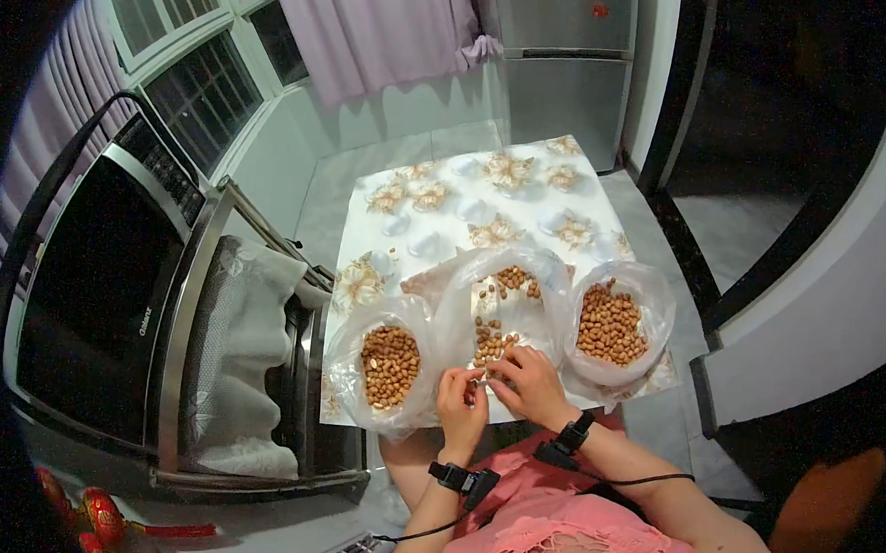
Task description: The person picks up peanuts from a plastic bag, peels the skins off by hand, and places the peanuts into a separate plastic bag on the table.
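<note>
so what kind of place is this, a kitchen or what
Most likely a home kitchen: a fridge stands at the back, a microwave sits on the left, and both hands work over bags of peanuts on a small table.

A: Where does the view look from?

B: From the person's head, facing forward and steeply down. There is only this one view, so no second one shares any of it.

A: How near is it?

B: Near. The desk (527,201) fills the middle, with both hands, the left hand (461,403) and the right hand (530,381), just under the lens at its near edge. The person's lap shows at the bottom.

A: And the edges?

B: The lens is very wide and bends straight lines; dark corners ring the picture. A microwave (102,289) sits at the left, a window (189,48) at the far left, and a fridge (564,63) at the far end beyond the desk.
</note>
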{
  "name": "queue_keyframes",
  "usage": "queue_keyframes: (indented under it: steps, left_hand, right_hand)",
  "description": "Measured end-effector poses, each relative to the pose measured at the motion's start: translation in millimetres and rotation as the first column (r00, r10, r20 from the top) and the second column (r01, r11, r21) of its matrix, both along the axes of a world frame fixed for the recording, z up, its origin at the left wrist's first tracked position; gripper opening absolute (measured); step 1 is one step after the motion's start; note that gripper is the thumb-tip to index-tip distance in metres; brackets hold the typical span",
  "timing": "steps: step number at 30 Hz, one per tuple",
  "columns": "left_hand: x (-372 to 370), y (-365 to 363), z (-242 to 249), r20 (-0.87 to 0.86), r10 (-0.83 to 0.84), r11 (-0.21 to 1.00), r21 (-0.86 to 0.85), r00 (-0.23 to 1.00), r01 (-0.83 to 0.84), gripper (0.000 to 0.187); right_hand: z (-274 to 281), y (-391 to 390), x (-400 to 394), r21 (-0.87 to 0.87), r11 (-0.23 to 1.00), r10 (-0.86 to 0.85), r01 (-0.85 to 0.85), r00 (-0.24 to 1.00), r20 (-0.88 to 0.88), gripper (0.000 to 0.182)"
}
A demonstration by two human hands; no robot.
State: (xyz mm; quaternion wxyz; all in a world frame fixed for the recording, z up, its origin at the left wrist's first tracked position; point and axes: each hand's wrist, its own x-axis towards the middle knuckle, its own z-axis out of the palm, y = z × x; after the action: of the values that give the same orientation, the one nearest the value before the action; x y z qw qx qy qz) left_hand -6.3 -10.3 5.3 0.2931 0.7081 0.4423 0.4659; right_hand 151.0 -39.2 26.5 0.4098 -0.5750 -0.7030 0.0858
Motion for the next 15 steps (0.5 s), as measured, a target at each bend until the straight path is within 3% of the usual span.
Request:
queue_keyframes:
  steps: [15]
  left_hand:
    - [3, -5, 18, 0.101, 0.010, 1.000, -0.019, 0.995, -0.008, 0.019]
  right_hand:
    - [-5, 3, 1, 0.033, 0.999, -0.003, 0.003, 1.000, -0.018, 0.021]
